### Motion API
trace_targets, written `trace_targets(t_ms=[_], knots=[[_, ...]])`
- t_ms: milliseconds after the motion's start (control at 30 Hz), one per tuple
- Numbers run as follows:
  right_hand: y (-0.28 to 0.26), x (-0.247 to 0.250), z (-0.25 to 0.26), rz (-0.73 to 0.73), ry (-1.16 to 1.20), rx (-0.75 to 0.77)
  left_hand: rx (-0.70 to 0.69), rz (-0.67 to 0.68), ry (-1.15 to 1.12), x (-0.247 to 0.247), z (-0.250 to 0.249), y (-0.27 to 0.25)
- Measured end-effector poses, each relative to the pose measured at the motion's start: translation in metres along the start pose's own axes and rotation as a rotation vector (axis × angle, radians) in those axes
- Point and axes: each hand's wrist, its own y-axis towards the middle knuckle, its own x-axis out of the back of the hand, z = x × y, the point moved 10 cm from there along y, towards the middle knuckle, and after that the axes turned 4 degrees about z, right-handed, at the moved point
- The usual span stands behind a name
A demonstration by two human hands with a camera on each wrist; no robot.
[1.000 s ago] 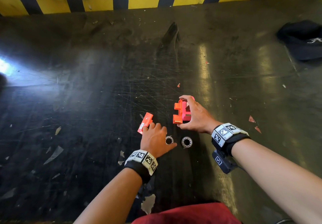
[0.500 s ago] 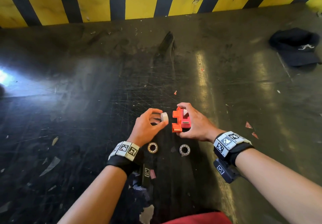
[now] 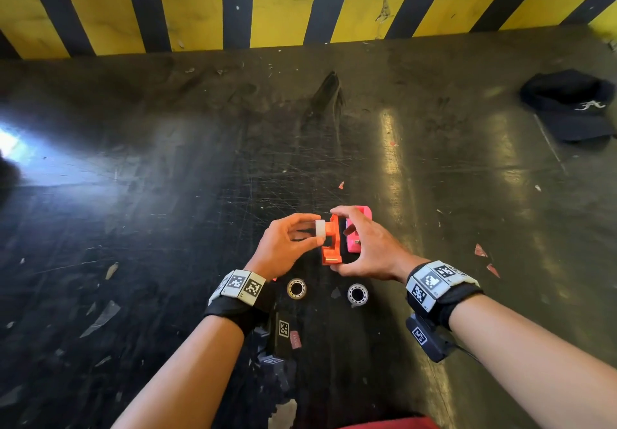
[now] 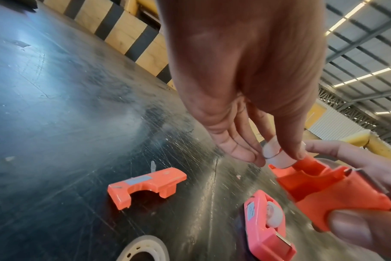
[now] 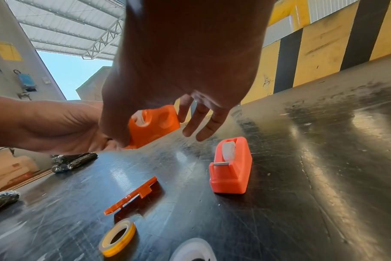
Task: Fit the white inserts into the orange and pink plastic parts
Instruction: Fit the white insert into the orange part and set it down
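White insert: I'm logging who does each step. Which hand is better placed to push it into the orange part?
Left. The left hand already pinches the white insert right against the orange part, while the right hand grips that part and probably should just steady it.

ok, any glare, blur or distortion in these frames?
Head view: a blown-out glare patch on the table at far left. Left wrist view: the orange part and right hand smear at the edge. Right wrist view: the back of the right hand is dark against bright sky, with wide-angle bending.
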Motion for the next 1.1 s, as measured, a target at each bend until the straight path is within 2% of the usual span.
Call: trace_targets(t_ms=[200,400,533,600,700,733,833,967,1100], knots=[[-0.001,-0.005,0.003,0.005,0.009,0.016,0.003,-0.003,-0.039,-0.004,0.002,0.000],[0.001,-0.003,0.005,-0.033,0.008,0.026,0.061,-0.087,-0.204,-0.003,0.009,0.002],[0.004,0.000,0.002,-0.035,0.030,0.028,0.063,-0.024,-0.236,-0.001,0.008,0.007],[0.006,0.004,-0.003,-0.050,0.024,0.004,0.081,-0.082,-0.156,0.014,0.017,0.010],[0.011,0.006,-0.010,-0.047,-0.009,-0.012,0.191,-0.284,0.249,0.054,0.048,0.008],[0.013,0.006,-0.011,-0.042,-0.020,-0.008,0.251,-0.281,0.382,0.059,0.061,0.007],[0.018,0.007,-0.015,-0.036,-0.031,-0.008,0.423,-0.112,0.609,0.047,0.100,0.006],[0.023,0.003,-0.021,-0.013,-0.036,-0.026,0.422,-0.115,0.630,0.036,0.111,0.006],[0.024,0.003,-0.024,-0.006,-0.031,-0.036,0.435,-0.090,0.441,0.030,0.113,0.008]])
